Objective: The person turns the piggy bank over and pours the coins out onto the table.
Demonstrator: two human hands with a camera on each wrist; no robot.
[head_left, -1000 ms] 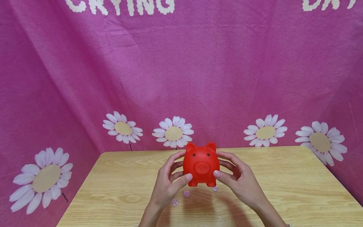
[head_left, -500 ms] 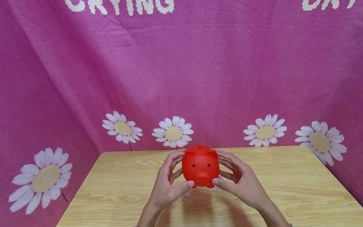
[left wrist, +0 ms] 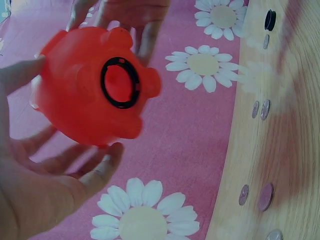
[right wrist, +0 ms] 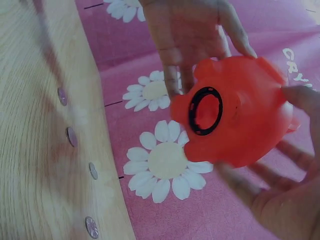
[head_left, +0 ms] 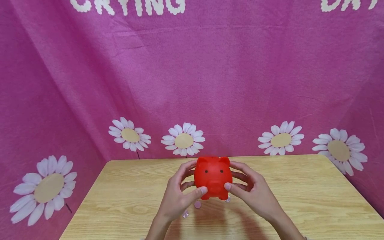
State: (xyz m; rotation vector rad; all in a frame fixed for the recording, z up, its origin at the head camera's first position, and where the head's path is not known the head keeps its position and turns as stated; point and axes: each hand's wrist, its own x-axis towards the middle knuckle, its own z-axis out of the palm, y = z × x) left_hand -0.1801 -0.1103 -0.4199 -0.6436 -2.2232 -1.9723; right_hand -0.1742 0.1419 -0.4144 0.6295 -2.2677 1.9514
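A red piggy bank (head_left: pixel 213 178) is held up over the wooden table, its snout facing me. My left hand (head_left: pixel 177 191) grips one side, thumb on the front and fingers curled behind. On the opposite side my right hand (head_left: pixel 255 190) grips it in the same manner. Both wrist views show the underside, where a black ring (left wrist: pixel 120 83) surrounds an uncovered round hole. Beneath the bank, several coins lie scattered on the table, among them a pinkish coin (left wrist: pixel 266 196) and a silvery coin (right wrist: pixel 91 227). A small black plug (left wrist: pixel 270 20) rests there too.
The wooden table (head_left: pixel 126 200) meets a pink cloth backdrop (head_left: pixel 210 83) printed with white daisies and lettering. That cloth also hangs along the left and right sides. The bank and hands cast shadows on the tabletop.
The piggy bank tipped forward, showing more of its top half a second ago, and has since tilted partly back. Both hands kept their grip and stayed nearly in place.
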